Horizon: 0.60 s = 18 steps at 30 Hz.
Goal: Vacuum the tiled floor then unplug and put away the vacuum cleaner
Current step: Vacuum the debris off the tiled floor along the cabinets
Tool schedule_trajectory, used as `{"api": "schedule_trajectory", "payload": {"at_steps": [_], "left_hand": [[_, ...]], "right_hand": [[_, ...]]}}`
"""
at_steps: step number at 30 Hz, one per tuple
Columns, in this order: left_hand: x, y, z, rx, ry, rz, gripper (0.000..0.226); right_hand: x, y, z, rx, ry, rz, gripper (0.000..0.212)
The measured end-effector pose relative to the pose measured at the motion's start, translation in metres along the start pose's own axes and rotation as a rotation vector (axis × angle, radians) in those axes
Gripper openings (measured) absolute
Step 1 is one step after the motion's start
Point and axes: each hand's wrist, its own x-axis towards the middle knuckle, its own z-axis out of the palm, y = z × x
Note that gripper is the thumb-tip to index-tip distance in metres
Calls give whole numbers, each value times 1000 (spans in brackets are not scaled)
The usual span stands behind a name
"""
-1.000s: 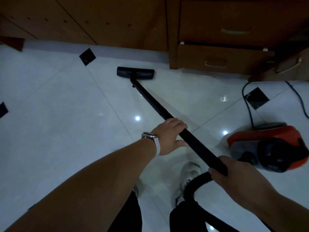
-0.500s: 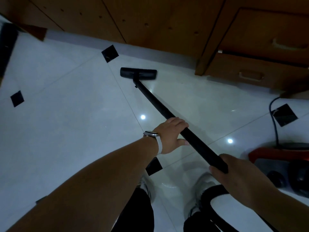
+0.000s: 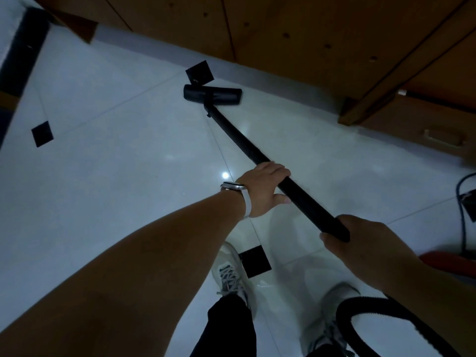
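A black vacuum wand (image 3: 247,146) runs from my hands up to its flat black floor head (image 3: 212,95), which lies on the white tiled floor (image 3: 116,176) close to the wooden cabinet base. My left hand (image 3: 262,191), with a watch on the wrist, grips the wand at mid-length. My right hand (image 3: 365,248) grips the wand's lower end, where the ribbed black hose (image 3: 360,315) loops down at the bottom right. Only a red sliver of the vacuum body (image 3: 448,261) shows at the right edge, with its dark power cord (image 3: 462,215) above it.
Wooden cabinets (image 3: 296,29) and a drawer unit (image 3: 425,130) line the far side. Small black diamond inlays (image 3: 42,134) dot the tiles. A dark strip (image 3: 23,47) borders the floor at top left. My two white sneakers (image 3: 230,276) stand below the wand.
The view has swung left, sliding the red vacuum body almost out of the right edge. The floor head now sits next to a black diamond inlay. Both hands keep their grip on the wand.
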Motion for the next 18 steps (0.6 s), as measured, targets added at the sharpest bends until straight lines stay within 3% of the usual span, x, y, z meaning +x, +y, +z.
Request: {"api": "schedule_trajectory", "payload": {"at_steps": [8,18], "left_hand": [[-40,-31,-3,-57,127,6,63],[-79,12,63,-156,309,-25,57]], "right_hand": [[1,-35,-3,-118,-76,-57,25],[-22,6,-18,-292,-242,-94,22]]}}
